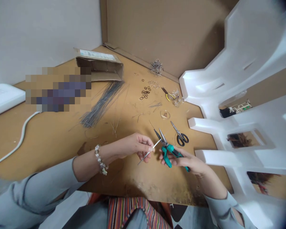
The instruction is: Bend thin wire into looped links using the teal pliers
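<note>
Pinched between the fingertips of my left hand (139, 147) is a short piece of thin silvery wire (156, 143). One end points down toward me and the other reaches up into the jaws of the needle-nose pliers (168, 150). My right hand (188, 160) is wrapped round the teal and black handles, and the jaws stand apart around the wire's upper end. Whether a jaw touches the wire I cannot tell. Just beyond the pliers lie black-handled scissors (181, 139). A long bundle of grey wires (102, 103) lies beyond my left hand.
A cardboard box (120, 72) sits at the back left. Several dark rings (146, 93), a wire tangle (156, 67) and yellow-handled cutters (167, 96) are at the back. White foam pieces (205, 127) border the right side. A white cable (21, 136) runs along the left.
</note>
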